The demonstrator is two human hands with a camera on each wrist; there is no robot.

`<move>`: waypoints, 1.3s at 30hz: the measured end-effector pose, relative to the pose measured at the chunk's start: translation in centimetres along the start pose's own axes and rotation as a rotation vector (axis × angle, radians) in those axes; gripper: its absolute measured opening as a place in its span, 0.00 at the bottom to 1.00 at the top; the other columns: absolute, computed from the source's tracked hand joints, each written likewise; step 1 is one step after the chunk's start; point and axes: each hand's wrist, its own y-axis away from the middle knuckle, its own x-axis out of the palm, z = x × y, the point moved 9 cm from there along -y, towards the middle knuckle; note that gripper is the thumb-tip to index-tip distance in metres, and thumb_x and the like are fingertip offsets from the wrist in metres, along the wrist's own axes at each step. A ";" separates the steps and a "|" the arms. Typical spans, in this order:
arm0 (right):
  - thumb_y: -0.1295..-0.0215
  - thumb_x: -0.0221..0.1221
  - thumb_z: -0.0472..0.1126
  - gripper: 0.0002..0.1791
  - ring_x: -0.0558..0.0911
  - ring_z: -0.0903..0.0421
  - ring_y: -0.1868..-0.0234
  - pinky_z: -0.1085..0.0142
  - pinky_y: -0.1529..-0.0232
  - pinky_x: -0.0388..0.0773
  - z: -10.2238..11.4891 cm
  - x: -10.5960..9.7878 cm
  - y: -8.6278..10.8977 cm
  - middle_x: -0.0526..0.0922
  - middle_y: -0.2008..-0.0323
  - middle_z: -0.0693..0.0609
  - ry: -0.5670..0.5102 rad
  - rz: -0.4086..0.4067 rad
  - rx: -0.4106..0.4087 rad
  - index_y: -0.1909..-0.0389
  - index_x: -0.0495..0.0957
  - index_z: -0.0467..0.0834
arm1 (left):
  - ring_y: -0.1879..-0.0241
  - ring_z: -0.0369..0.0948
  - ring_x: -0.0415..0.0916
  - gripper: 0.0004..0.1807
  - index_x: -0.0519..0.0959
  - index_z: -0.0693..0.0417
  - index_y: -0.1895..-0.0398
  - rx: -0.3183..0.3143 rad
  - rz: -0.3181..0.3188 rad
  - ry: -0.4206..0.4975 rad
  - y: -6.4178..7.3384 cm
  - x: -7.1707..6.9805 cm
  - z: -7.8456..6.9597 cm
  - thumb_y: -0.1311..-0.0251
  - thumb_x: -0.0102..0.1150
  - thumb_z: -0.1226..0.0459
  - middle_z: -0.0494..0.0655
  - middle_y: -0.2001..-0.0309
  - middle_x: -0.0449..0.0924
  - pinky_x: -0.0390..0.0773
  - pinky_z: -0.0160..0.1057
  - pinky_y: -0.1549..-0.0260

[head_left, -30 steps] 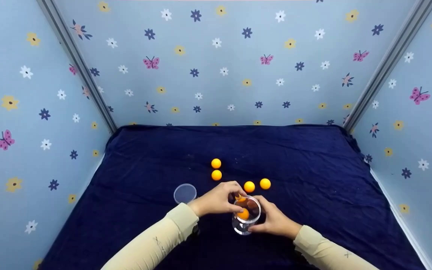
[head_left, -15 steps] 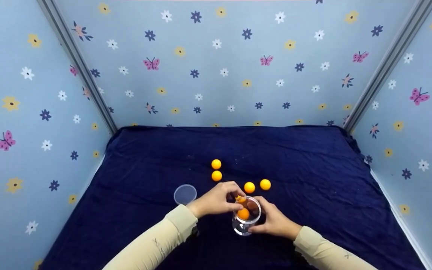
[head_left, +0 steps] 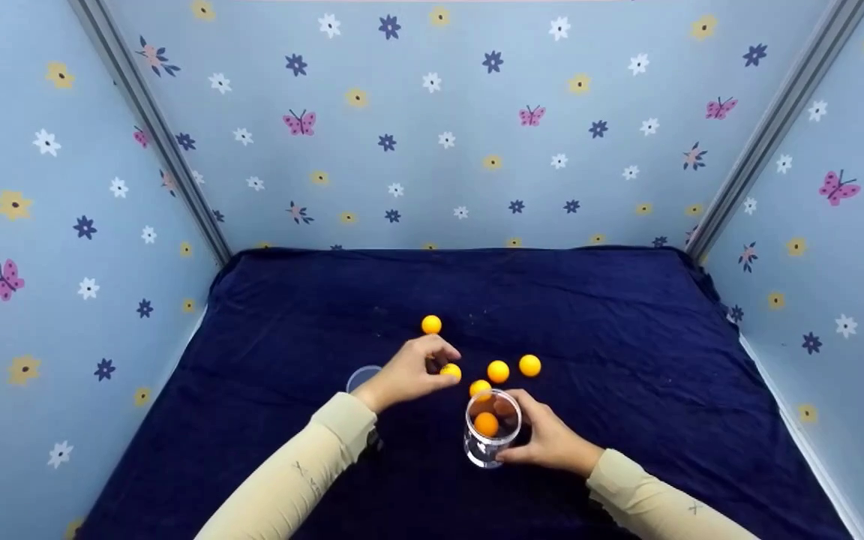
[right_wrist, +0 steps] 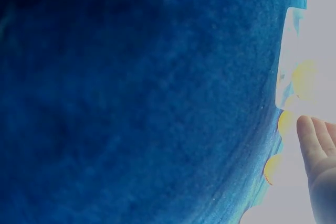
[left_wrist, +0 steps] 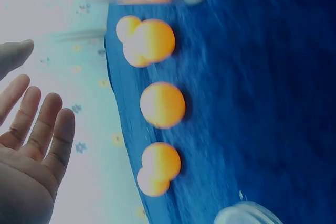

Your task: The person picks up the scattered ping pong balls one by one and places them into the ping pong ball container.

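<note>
My right hand [head_left: 548,439] grips a clear plastic jar [head_left: 483,454] from its right side, thumb in front. One orange ping-pong ball [head_left: 486,424] is inside; another orange ball [head_left: 480,389] shows just behind the rim. In the head view my left hand [head_left: 409,369] is left of the jar, overlapping the area around an orange ball [head_left: 451,373]. The left wrist view shows the left hand [left_wrist: 37,145] with fingers spread and nothing in them, while a single ball [left_wrist: 163,105] rests on the cloth. Glare washes out the jar [right_wrist: 286,59] in the right wrist view.
Two orange balls, the nearer [head_left: 498,371] and the farther [head_left: 529,365], lie behind the jar; another ball [head_left: 431,324] is farther back. A round clear lid [head_left: 361,377] lies partly behind the left hand. Dark blue cloth [head_left: 597,315] covers the table, with patterned walls [head_left: 477,150] around it.
My left hand has moved from the jar's rim to the left and slightly back, uncovering a ball and now hiding another farther back. The right hand and jar stay in place.
</note>
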 end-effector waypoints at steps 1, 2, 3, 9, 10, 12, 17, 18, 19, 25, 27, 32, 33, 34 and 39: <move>0.48 0.84 0.40 0.47 0.85 0.36 0.38 0.56 0.34 0.84 0.1 0.0 0.0 0.84 0.36 0.34 0.002 -0.002 -0.004 0.31 0.70 0.30 | 0.57 0.60 0.84 0.17 0.86 0.65 0.51 -0.013 -0.006 -0.003 0.1 -0.3 0.4 0.41 0.79 0.69 0.63 0.55 0.86 0.89 0.52 0.55; 0.48 0.85 0.39 0.47 0.85 0.36 0.38 0.57 0.34 0.84 0.1 0.0 0.0 0.83 0.36 0.34 0.005 -0.005 -0.005 0.32 0.70 0.30 | 0.56 0.60 0.84 0.17 0.85 0.65 0.50 -0.026 -0.013 -0.006 0.1 -0.6 0.8 0.42 0.79 0.69 0.62 0.54 0.86 0.89 0.51 0.55; 0.49 0.84 0.39 0.47 0.85 0.36 0.38 0.58 0.34 0.84 0.1 0.0 0.0 0.84 0.36 0.34 0.007 -0.006 -0.004 0.32 0.70 0.30 | 0.55 0.59 0.85 0.18 0.85 0.64 0.50 -0.035 -0.019 -0.012 0.2 -0.9 1.2 0.42 0.80 0.69 0.63 0.53 0.86 0.89 0.51 0.54; 0.50 0.84 0.36 0.45 0.85 0.38 0.38 0.62 0.33 0.83 -0.1 -0.1 0.1 0.85 0.38 0.36 0.019 -0.006 0.004 0.33 0.71 0.32 | 0.50 0.62 0.83 0.21 0.84 0.63 0.47 -0.076 -0.041 -0.038 0.6 -2.2 3.4 0.44 0.80 0.70 0.61 0.49 0.84 0.88 0.55 0.52; 0.50 0.84 0.36 0.45 0.85 0.38 0.38 0.62 0.33 0.82 -0.1 -0.1 0.1 0.85 0.38 0.36 0.017 -0.006 0.004 0.33 0.71 0.32 | 0.50 0.63 0.83 0.22 0.84 0.63 0.47 -0.078 -0.044 -0.041 0.7 -2.4 3.7 0.44 0.80 0.71 0.62 0.49 0.84 0.87 0.57 0.51; 0.50 0.84 0.37 0.45 0.85 0.38 0.38 0.63 0.32 0.82 -0.1 -0.1 0.1 0.85 0.38 0.36 0.014 -0.006 0.005 0.33 0.71 0.32 | 0.50 0.62 0.82 0.22 0.84 0.63 0.46 -0.086 -0.047 -0.055 0.7 -2.6 4.3 0.44 0.80 0.71 0.64 0.48 0.83 0.87 0.60 0.50; 0.50 0.85 0.37 0.46 0.85 0.38 0.37 0.63 0.32 0.81 -0.2 0.0 0.2 0.85 0.37 0.37 0.007 -0.003 0.012 0.33 0.71 0.31 | 0.48 0.58 0.82 0.24 0.84 0.62 0.45 -0.125 -0.050 -0.085 0.8 -3.2 5.3 0.45 0.81 0.69 0.63 0.47 0.83 0.85 0.62 0.48; 0.50 0.85 0.37 0.46 0.85 0.38 0.37 0.63 0.31 0.81 -0.3 0.0 0.2 0.85 0.37 0.36 0.006 -0.003 0.013 0.33 0.71 0.31 | 0.48 0.57 0.82 0.24 0.84 0.63 0.45 -0.131 -0.051 -0.091 0.9 -3.2 5.5 0.45 0.81 0.69 0.62 0.47 0.84 0.85 0.62 0.48; 0.50 0.85 0.37 0.45 0.85 0.38 0.37 0.63 0.32 0.81 -0.3 0.0 0.2 0.85 0.37 0.36 0.007 -0.004 0.012 0.34 0.71 0.31 | 0.48 0.57 0.82 0.24 0.84 0.63 0.45 -0.135 -0.052 -0.097 0.9 -3.3 5.7 0.45 0.81 0.69 0.61 0.47 0.84 0.85 0.61 0.47; 0.49 0.85 0.38 0.45 0.85 0.38 0.37 0.62 0.32 0.82 -0.1 -0.1 0.2 0.85 0.38 0.36 0.011 -0.011 0.004 0.34 0.71 0.32 | 0.47 0.56 0.82 0.24 0.84 0.66 0.44 -0.168 -0.051 -0.124 0.7 -3.2 6.6 0.43 0.80 0.67 0.60 0.47 0.85 0.84 0.59 0.43; 0.49 0.84 0.37 0.45 0.85 0.37 0.38 0.60 0.33 0.83 0.0 -0.2 0.1 0.85 0.37 0.36 0.003 -0.012 0.003 0.33 0.71 0.32 | 0.47 0.57 0.83 0.24 0.83 0.68 0.44 -0.175 -0.051 -0.128 0.6 -3.1 6.9 0.42 0.79 0.68 0.62 0.46 0.85 0.84 0.59 0.42; 0.50 0.84 0.36 0.45 0.85 0.35 0.37 0.56 0.33 0.83 0.2 -0.2 0.1 0.85 0.37 0.34 -0.014 -0.016 0.000 0.34 0.71 0.30 | 0.47 0.59 0.83 0.23 0.83 0.68 0.43 -0.195 -0.051 -0.138 0.1 -2.8 7.6 0.41 0.78 0.70 0.64 0.46 0.85 0.83 0.60 0.41; 0.50 0.84 0.36 0.45 0.85 0.35 0.37 0.56 0.32 0.83 0.2 -0.2 0.1 0.85 0.37 0.34 -0.014 -0.016 0.001 0.34 0.71 0.30 | 0.47 0.58 0.83 0.23 0.83 0.68 0.43 -0.202 -0.051 -0.141 0.0 -2.8 7.8 0.41 0.78 0.71 0.64 0.46 0.85 0.83 0.59 0.41; 0.50 0.85 0.37 0.45 0.85 0.35 0.37 0.56 0.32 0.83 0.2 -0.2 0.1 0.85 0.37 0.34 -0.013 -0.016 0.000 0.34 0.71 0.30 | 0.47 0.58 0.83 0.23 0.83 0.67 0.43 -0.207 -0.052 -0.146 -0.1 -2.8 7.9 0.41 0.78 0.71 0.63 0.46 0.85 0.83 0.59 0.41; 0.49 0.85 0.38 0.45 0.85 0.35 0.38 0.57 0.32 0.83 0.2 -0.1 0.2 0.85 0.38 0.34 -0.008 -0.013 -0.009 0.35 0.71 0.30 | 0.45 0.57 0.83 0.24 0.83 0.66 0.42 -0.246 -0.053 -0.153 -0.2 -2.7 8.8 0.41 0.79 0.70 0.62 0.43 0.86 0.83 0.58 0.39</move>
